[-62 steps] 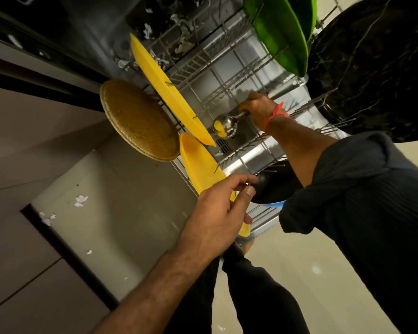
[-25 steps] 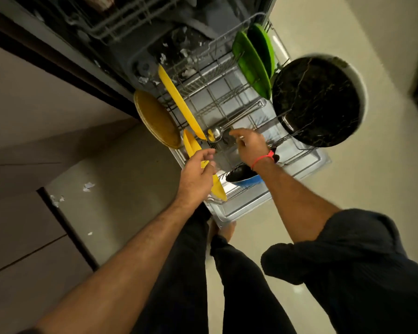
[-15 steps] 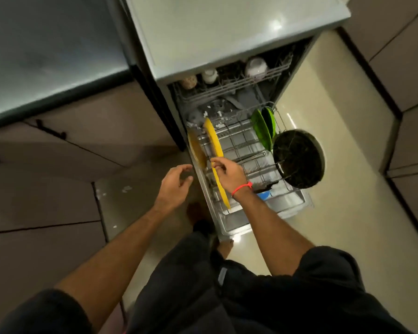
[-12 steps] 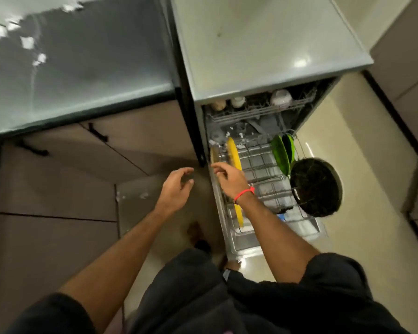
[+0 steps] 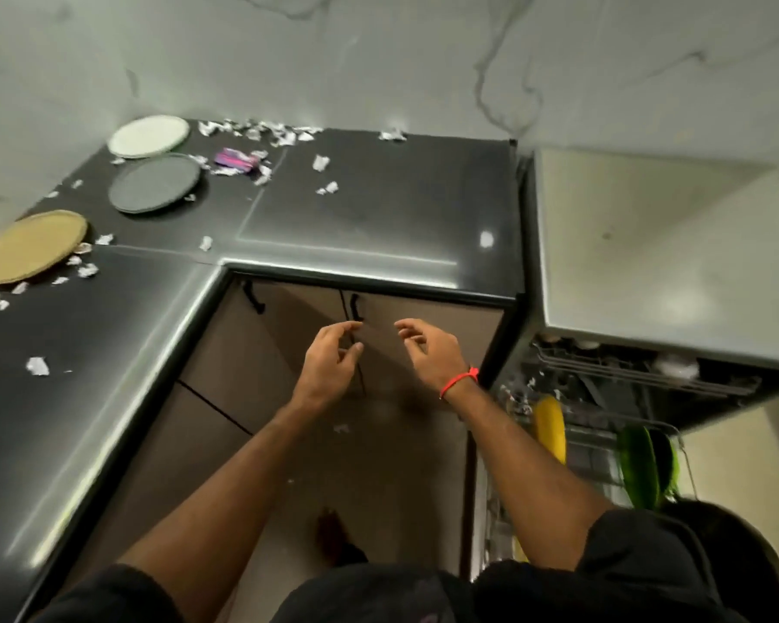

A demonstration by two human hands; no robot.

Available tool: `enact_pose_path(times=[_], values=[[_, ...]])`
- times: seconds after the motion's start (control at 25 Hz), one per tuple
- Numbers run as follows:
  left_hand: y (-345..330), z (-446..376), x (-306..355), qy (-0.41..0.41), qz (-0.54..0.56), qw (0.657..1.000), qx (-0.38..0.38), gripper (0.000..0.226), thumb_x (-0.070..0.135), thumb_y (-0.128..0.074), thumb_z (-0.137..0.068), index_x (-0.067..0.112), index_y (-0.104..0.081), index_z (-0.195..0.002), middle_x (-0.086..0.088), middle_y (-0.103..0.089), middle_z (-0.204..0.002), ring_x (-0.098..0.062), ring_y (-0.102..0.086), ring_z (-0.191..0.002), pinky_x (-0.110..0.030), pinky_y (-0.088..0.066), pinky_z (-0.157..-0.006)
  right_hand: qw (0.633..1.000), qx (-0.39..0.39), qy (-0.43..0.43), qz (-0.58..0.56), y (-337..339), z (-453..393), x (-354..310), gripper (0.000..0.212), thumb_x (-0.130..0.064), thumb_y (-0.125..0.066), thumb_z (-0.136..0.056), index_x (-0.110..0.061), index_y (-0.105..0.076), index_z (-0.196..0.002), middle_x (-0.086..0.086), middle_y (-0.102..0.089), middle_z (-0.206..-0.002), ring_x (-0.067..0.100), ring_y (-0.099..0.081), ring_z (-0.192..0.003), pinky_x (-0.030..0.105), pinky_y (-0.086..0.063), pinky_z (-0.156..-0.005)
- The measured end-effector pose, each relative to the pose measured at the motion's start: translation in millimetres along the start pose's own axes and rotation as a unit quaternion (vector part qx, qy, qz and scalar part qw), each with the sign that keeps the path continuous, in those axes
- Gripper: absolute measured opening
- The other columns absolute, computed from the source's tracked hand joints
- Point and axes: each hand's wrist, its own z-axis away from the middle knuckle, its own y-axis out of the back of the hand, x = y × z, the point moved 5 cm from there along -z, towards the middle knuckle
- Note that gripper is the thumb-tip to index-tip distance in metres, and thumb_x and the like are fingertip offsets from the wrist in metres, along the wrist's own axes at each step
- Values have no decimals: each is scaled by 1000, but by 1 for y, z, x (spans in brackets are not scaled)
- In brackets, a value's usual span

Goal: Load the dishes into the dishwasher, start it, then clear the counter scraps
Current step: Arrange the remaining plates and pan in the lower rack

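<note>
Black L-shaped counter w/ white scraps scattered along back edge; 3 plates on it at left: white, grey, tan. Dishwasher at right, door open, racks w/ yellow plate + green plates upright. Left hand & right hand side by side in air in front of cabinet doors, fingers loosely curled, holding nothing.

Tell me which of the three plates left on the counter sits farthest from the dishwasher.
The tan plate at the counter's far left edge. The grey plate and the white plate behind it both lie closer to the dishwasher.
</note>
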Motion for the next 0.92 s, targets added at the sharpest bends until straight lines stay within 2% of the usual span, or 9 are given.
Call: enact_pose_path(times=[0.2, 0.32, 0.44, 0.56, 0.64, 0.76, 0.84, 0.92], values=[[110, -54, -62, 22, 0, 998, 64, 36, 12, -66, -96, 14, -63, -132, -4, -58, -129, -9, -63, -88, -2, -45, -77, 999, -19, 17, -32, -85, -90, -87, 32, -1, -54, -92, -15, -69, -117, 2, -70, -103, 10, -63, -90, 21, -50, -91], [163, -79, -91, 35, 0, 995, 92, 37, 12, -66, -96, 16, -62, -133, -3, -57, -128, -13, -65, -89, -5, -45, -78, 998, -23, 46, -41, -123, -134, -131, 33, 1, -54, -92, -11, -68, -119, 4, -69, -105, 11, -63, -91, 21, -51, -89], [207, -95, -120, 58, 14, 990, 124, 36, 14, -65, -97, 17, -61, -133, 2, -55, -128, -9, -65, -81, -6, -48, -74, 997, -25, 59, -48, -154, -169, -162, 33, 0, -52, -92, -13, -67, -119, 1, -67, -106, 13, -63, -90, 8, -46, -77], [237, -111, -149, 86, 19, 984, 152, 37, 18, -65, -97, 21, -60, -134, 3, -56, -130, -10, -67, -81, -8, -50, -72, 995, -34, 58, -69, -182, -203, -181, 33, -3, -51, -92, -15, -67, -118, -1, -67, -105, 13, -64, -87, 7, -44, -69], [249, -120, -161, 111, 24, 980, 166, 36, 19, -65, -98, 22, -60, -133, 5, -53, -130, -11, -67, -82, -9, -50, -72, 994, -53, 45, -90, -202, -226, -187, 31, -4, -53, -92, -18, -68, -116, -1, -68, -103, 13, -65, -87, 10, -48, -71], [267, -139, -178, 136, 32, 973, 185, 35, 15, -65, -97, 20, -60, -132, 4, -50, -129, -9, -64, -87, -3, -47, -74, 977, -93, -35, -191, -244, -273, -193, 24, -5, -58, -92, -24, -67, -102, 4, -70, -98, 17, -67, -80, 30, -56, -76], [282, -160, -191, 154, 38, 966, 203, 35, 14, -64, -97, 21, -60, -131, 2, -47, -132, -10, -63, -95, -1, -44, -75, 950, -119, -98, -271, -277, -310, -201, 16, -5, -60, -93, -18, -65, -100, 12, -69, -97, 19, -65, -76, 34, -56, -70], [296, -181, -207, 193, 47, 954, 223, 35, 15, -63, -98, 21, -59, -132, 4, -44, -134, -9, -61, -98, -2, -45, -72, 923, -146, -155, -320, -310, -351, -213, 17, -4, -62, -93, -5, -63, -110, 18, -68, -98, 25, -65, -80, 38, -57, -76]])
